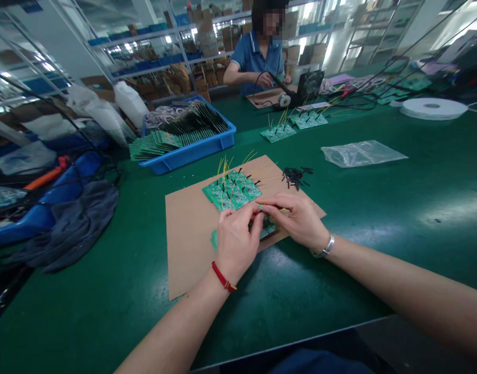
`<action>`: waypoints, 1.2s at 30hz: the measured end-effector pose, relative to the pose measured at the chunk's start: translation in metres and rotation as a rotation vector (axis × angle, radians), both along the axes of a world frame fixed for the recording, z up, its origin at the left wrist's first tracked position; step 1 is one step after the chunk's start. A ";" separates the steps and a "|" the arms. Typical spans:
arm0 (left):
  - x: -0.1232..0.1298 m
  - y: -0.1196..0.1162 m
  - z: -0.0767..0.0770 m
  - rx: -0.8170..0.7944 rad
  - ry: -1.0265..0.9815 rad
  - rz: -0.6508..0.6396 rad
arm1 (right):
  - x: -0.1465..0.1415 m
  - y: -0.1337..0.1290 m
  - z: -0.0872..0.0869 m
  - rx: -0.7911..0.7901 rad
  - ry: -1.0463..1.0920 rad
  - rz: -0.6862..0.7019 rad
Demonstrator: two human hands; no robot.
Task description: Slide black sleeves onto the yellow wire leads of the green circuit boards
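A green circuit board panel (269, 227) lies low on the brown cardboard sheet (187, 228), partly covered by both hands. My left hand (238, 236) rests over it, thumb and forefinger pinched together at its upper part. Close against those fingertips, my right hand (298, 218) is pinched too. Whatever sits between the fingers is too small and hidden to name. Just beyond them is another green board panel (234, 188), with thin yellow wires and short black sleeves standing up from it. Loose black tubing pieces (294, 177) form a small pile beside the right hand.
A blue tray (191, 151) packed with upright boards stands at the back left. Farther back are wired boards (279, 133) and a small fan (310, 84), near a seated co-worker (257, 57). A clear plastic bag (363, 154) and a white reel (433, 108) lie to the right.
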State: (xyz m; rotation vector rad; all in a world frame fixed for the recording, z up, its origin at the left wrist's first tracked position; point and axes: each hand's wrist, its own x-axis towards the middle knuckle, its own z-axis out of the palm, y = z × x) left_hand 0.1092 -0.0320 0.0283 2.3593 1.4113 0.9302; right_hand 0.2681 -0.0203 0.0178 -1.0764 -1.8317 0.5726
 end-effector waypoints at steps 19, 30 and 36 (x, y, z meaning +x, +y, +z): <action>-0.022 0.011 0.013 -0.013 0.227 -0.041 | 0.001 -0.004 0.012 0.106 -0.005 -0.039; -0.020 0.009 0.017 0.193 0.135 0.082 | 0.044 0.025 0.014 0.077 0.162 -0.240; -0.014 -0.013 0.019 0.607 -0.102 0.007 | 0.124 0.069 -0.010 -0.054 -0.130 -0.596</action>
